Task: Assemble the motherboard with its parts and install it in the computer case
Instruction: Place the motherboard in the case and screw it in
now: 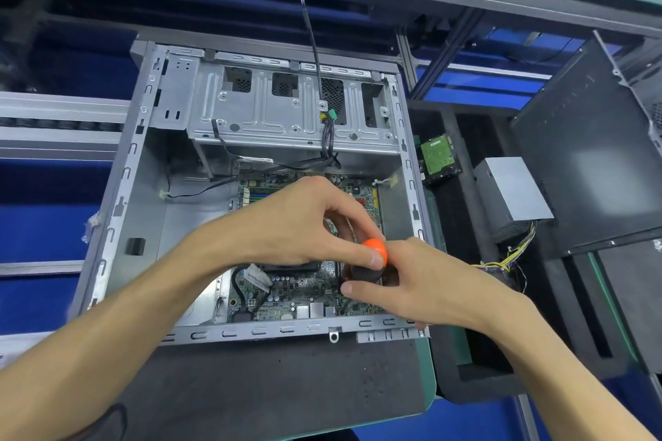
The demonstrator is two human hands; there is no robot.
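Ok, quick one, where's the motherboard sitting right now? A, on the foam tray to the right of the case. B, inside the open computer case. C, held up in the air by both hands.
B: the motherboard lies flat on the floor of the open computer case, under both hands working a screwdriver.

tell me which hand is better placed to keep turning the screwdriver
Right, probably. The right hand already has its grip round the black handle of the screwdriver, while the left hand only touches the orange cap from above, steadying it over the motherboard.
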